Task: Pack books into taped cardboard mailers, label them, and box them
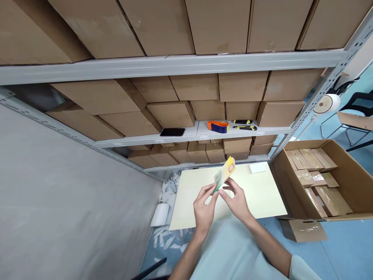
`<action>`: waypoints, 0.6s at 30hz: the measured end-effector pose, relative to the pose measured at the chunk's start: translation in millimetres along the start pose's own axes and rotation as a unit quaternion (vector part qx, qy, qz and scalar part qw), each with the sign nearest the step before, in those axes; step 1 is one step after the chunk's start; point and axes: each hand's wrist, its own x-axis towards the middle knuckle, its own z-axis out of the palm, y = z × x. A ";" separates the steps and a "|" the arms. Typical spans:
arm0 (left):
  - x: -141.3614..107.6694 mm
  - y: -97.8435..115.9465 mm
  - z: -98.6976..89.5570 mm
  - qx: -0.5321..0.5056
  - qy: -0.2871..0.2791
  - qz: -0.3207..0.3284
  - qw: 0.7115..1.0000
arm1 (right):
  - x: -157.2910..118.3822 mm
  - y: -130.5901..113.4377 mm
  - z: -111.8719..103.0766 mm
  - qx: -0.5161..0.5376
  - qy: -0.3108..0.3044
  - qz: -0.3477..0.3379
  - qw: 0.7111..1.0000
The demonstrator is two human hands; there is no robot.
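Note:
Both hands are raised over a pale yellow tabletop [189,202], around a small flat yellow-and-green packet [224,173] with a barcode on one face. My left hand [205,204] pinches its lower left edge between thumb and fingers. From the other side, my right hand [237,200] has its thumb and fingertips at the packet's lower right edge. The packet tilts up and to the right, and its exact kind is unclear. A white slip of paper [258,167] lies on the tabletop near its far right corner.
Cardboard boxes [239,85] fill the grey metal shelves ahead. A phone [172,132], an orange-and-blue tape roll [218,126] and yellow-black cutters [244,127] rest on one shelf. A large open carton [361,190] holding smaller boxes stands right; paper scraps [167,241] litter the floor left.

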 end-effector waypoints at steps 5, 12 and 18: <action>-10.1 -0.8 10.0 0.021 -0.039 0.048 0.998 | 2.7 1.2 3.1 0.012 0.028 0.014 0.999; 11.5 1.8 -13.3 -0.046 0.012 -0.081 0.996 | 8.5 -8.6 -12.7 0.040 0.002 0.027 0.999; 19.4 13.1 -24.5 -0.092 -0.048 -0.141 0.985 | 9.3 -13.3 -12.8 0.053 -0.022 0.043 0.997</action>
